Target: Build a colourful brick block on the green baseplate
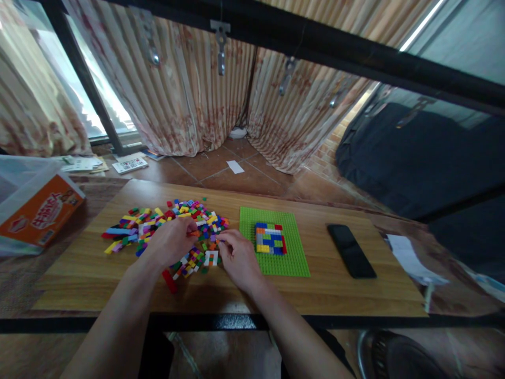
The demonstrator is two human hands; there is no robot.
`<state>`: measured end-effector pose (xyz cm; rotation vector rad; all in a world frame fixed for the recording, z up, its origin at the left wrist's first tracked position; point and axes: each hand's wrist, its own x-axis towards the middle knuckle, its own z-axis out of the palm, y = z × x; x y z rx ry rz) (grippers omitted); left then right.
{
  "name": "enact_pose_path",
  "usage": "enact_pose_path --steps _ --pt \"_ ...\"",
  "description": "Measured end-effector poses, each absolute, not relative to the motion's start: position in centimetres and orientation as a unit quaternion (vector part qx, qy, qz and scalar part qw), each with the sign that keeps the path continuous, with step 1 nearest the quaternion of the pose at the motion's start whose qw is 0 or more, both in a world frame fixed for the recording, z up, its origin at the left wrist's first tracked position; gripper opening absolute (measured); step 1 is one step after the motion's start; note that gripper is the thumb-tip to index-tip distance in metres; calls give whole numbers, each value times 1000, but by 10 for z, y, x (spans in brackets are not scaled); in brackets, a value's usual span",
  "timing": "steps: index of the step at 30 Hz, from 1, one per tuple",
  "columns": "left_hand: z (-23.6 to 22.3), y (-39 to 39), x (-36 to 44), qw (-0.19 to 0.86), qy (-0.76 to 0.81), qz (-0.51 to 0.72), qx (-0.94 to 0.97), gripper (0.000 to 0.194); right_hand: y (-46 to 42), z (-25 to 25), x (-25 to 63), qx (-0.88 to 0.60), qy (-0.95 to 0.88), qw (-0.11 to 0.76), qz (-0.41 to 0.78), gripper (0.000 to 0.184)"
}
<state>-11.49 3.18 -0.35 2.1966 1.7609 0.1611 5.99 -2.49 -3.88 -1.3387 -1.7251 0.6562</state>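
Note:
A loose heap of small coloured toy building bricks (202,215) covers the left half of the wooden table. Over the heap's middle, my left hand (172,241) is closed, with an orange brick (194,233) showing at its fingertips. My right hand (239,259) is at the heap's right edge, its thumb and fingers pinched together near a purple brick; whatever they hold is too small to make out. Right of that hand lies a green baseplate (299,258), bearing a block of white, blue, yellow, grey and red bricks (270,239).
A black phone (351,251) lies on the table (327,295) to the right. At the far left stands a clear plastic box (35,210) with an orange label. White papers (410,258) sit beyond the table's right end. A dark metal bar (315,47) with hanging clips crosses above.

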Motion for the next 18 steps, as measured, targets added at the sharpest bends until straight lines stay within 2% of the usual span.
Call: enact_pose_path --steps 18 --pt "1 34 -121 156 609 107 770 28 -27 -36 59 -528 -701 410 247 23"
